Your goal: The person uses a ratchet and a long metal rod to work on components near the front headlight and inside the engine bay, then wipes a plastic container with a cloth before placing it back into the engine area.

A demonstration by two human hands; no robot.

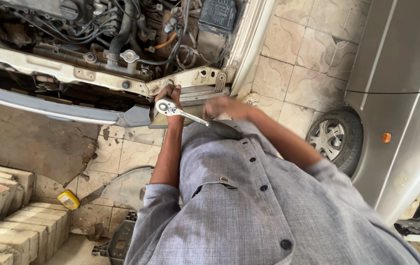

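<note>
Tiled floor; right hand (222, 107) grips ratchet (180, 112).

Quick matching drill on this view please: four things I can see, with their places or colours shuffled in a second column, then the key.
1. ratchet wrench
2. yellow container
3. car wheel
4. bricks

A. stacked at lower left
B. on the tiled floor beside the bricks
C. at right, under the grey car body
D. head under the left hand, handle at the right hand

Pairs: 1-D, 2-B, 3-C, 4-A
</note>
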